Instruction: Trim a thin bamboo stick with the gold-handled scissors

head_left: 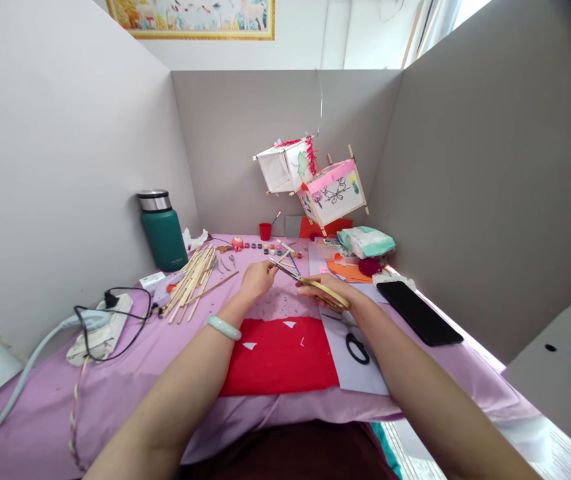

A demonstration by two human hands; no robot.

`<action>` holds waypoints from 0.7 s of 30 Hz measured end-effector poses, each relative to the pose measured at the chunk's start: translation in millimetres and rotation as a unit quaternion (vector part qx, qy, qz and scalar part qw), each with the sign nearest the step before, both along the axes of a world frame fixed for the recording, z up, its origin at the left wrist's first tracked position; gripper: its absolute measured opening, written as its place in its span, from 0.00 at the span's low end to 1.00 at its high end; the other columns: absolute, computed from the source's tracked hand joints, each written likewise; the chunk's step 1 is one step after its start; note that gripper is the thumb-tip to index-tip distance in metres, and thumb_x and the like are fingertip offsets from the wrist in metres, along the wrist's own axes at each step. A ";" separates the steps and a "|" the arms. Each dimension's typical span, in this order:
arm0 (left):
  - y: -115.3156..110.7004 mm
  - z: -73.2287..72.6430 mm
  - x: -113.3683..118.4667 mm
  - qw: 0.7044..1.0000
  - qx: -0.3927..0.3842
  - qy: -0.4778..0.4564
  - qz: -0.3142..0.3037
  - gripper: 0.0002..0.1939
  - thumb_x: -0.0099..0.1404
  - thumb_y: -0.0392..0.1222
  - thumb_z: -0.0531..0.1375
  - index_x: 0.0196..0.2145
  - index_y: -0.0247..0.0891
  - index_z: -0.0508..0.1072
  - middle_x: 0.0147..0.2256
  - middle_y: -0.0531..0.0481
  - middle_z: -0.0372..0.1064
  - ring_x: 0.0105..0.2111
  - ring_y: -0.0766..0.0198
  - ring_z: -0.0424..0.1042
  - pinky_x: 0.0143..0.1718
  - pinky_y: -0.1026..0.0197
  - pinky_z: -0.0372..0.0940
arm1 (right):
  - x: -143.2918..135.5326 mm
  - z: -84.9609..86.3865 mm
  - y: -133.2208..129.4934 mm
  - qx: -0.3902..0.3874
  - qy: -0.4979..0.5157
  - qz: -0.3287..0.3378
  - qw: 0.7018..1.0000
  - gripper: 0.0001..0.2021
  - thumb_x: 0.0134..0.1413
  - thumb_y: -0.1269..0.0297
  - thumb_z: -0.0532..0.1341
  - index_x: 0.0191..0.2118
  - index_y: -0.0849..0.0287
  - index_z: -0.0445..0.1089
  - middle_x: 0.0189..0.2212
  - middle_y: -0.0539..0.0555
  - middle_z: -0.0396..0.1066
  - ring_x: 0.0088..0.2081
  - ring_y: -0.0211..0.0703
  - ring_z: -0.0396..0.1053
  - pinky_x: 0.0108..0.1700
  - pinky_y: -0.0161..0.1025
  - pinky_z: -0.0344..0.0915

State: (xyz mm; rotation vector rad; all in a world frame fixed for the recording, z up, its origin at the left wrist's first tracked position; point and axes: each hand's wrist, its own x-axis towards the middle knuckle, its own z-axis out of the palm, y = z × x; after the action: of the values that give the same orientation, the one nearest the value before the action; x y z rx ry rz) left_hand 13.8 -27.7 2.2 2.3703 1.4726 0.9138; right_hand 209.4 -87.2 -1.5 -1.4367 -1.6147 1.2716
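Observation:
My right hand [332, 291] grips gold-handled scissors [301, 279], blades pointing left toward my left hand [257, 278]. My left hand pinches a thin wooden stick [283, 256] near the blade tips. A pale green bangle [224, 327] circles my left wrist. Below both hands lies a red paper sheet [280, 357] with small cut-out holes, on the pink tablecloth [130, 380]. A white sheet [350, 360] to its right carries black-handled scissors [356, 348].
A bundle of wooden sticks [192, 280] lies left of centre, beside a green flask [163, 231] and a power strip [99, 330] with cables. Two paper lanterns [315, 180] hang at the back. A black phone [419, 312], tissue pack [365, 241], red cup [265, 231] and paint pots [265, 248] sit around.

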 end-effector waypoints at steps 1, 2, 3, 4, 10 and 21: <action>0.0 -0.4 -0.2 1.000 0.005 0.000 -0.002 0.14 0.63 0.43 0.50 0.33 0.36 0.74 0.25 0.48 0.71 0.26 0.66 0.68 0.29 0.67 0.56 | -0.1 0.1 -0.1 -0.001 -0.001 -0.002 1.000 0.21 0.38 0.53 0.66 0.40 0.58 0.71 0.18 0.45 0.61 0.16 0.27 0.53 0.17 0.28 0.50; 0.3 -1.0 -0.4 1.000 0.008 0.000 -0.004 0.14 0.63 0.43 0.50 0.33 0.36 0.74 0.24 0.48 0.71 0.26 0.66 0.68 0.29 0.67 0.56 | -0.1 0.2 -0.2 -0.003 0.000 -0.003 1.000 0.21 0.39 0.53 0.66 0.40 0.58 0.71 0.18 0.46 0.61 0.16 0.27 0.53 0.17 0.28 0.50; 1.0 -1.6 -0.6 1.000 0.010 0.000 -0.006 0.14 0.63 0.43 0.50 0.33 0.36 0.74 0.24 0.48 0.71 0.26 0.66 0.67 0.29 0.67 0.56 | 0.0 0.2 -0.2 -0.004 0.002 -0.004 1.000 0.21 0.39 0.53 0.67 0.40 0.58 0.71 0.18 0.46 0.61 0.16 0.27 0.53 0.17 0.27 0.50; 2.0 -2.2 -0.6 1.000 0.010 -0.002 -0.006 0.15 0.63 0.43 0.50 0.33 0.36 0.75 0.24 0.49 0.71 0.26 0.66 0.67 0.29 0.67 0.56 | 0.0 0.2 -0.1 -0.005 0.005 -0.001 1.000 0.21 0.38 0.53 0.67 0.40 0.59 0.71 0.18 0.45 0.61 0.16 0.27 0.53 0.17 0.27 0.50; 9.5 -2.2 -2.0 0.997 -0.063 -0.037 -0.013 0.14 0.60 0.41 0.51 0.29 0.35 0.75 0.19 0.51 0.67 0.22 0.69 0.64 0.27 0.68 0.56 | 1.8 -0.5 1.0 -0.008 0.015 0.011 1.000 0.22 0.38 0.54 0.67 0.41 0.60 0.71 0.18 0.45 0.60 0.16 0.27 0.53 0.17 0.27 0.50; 10.3 -0.4 -4.5 0.982 -0.164 -0.089 -0.021 0.14 0.60 0.43 0.50 0.29 0.33 0.73 0.17 0.52 0.66 0.16 0.71 0.59 0.21 0.68 0.53 | 2.3 -0.6 0.7 -0.006 0.010 0.024 1.000 0.23 0.37 0.53 0.67 0.40 0.60 0.71 0.18 0.44 0.59 0.15 0.26 0.53 0.17 0.28 0.49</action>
State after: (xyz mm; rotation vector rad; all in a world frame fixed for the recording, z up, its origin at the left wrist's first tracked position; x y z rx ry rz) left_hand 9.2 -17.4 1.8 2.0212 1.3785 0.7813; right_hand 211.6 -86.5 -2.2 -1.3962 -1.6409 1.3208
